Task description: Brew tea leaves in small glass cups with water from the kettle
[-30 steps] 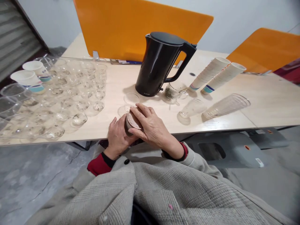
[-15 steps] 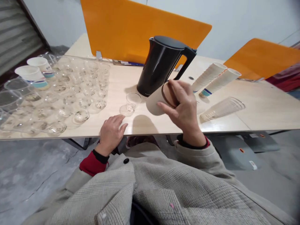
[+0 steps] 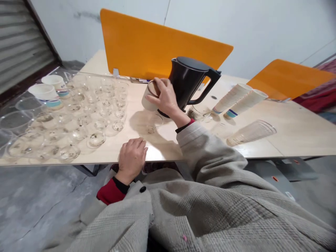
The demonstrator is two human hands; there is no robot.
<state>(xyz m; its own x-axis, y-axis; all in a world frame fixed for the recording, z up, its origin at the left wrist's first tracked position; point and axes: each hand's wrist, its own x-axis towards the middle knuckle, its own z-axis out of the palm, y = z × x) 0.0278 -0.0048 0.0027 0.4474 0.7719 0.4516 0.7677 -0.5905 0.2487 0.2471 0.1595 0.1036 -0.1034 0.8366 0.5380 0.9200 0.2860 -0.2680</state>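
My right hand (image 3: 164, 96) is closed around the top of a beige canister (image 3: 149, 99) with a dark brown rim, held tilted above the table just left of the black electric kettle (image 3: 187, 78). Below it, a single clear plastic cup (image 3: 154, 124) stands with a few dark bits at its bottom. My left hand (image 3: 133, 157) rests on the table's front edge, holding nothing, its fingers loosely bent. Rows of clear plastic cups (image 3: 96, 138) with dark leaf-like bits in them fill the left side of the table.
Two white paper cups (image 3: 46, 94) stand among the clear cups at left. On the right lie stacks of paper cups (image 3: 232, 98) and a stack of clear cups (image 3: 252, 133). A dark bristly clump (image 3: 194, 113) sits beside the kettle. Orange partitions (image 3: 157, 45) stand behind.
My right hand has carried the canister leftward and away from me, from the front of the kettle to its left side. The bristly clump has come into view. My left hand stays at the edge.
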